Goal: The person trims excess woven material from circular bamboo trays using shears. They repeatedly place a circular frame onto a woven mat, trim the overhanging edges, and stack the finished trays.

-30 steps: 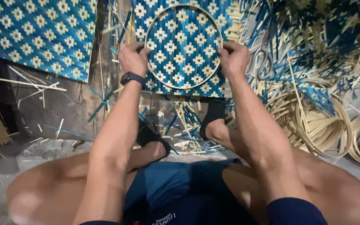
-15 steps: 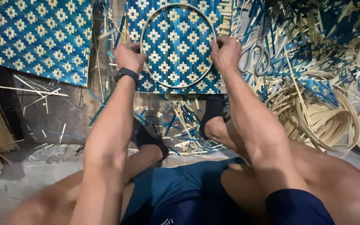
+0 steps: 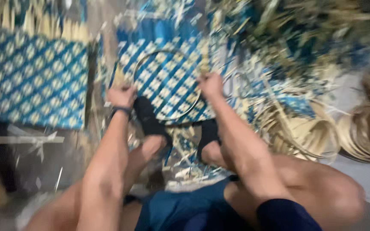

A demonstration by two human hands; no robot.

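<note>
The head view is blurred by motion. A thin round hoop [image 3: 157, 57] lies on a blue and pale woven mat [image 3: 168, 81] in front of me. My left hand [image 3: 121, 96], with a dark band at the wrist, grips the hoop and mat at their left side. On the right side, my right hand [image 3: 210, 83] grips them too. My two feet in dark sandals [image 3: 150, 119] press on the mat's near edge, between my arms.
A second blue patterned woven mat [image 3: 31, 81] lies at the left. Coiled pale cane rings [image 3: 365, 128] are stacked at the right. Loose strips and offcuts [image 3: 185, 162] litter the floor around my feet. A tangle of blue and pale strips [image 3: 296, 38] fills the upper right.
The view has swung and blurred. My feet have moved forward onto the mat's near edge. Both hands still grip the hoop and mat, which now look tilted.
</note>
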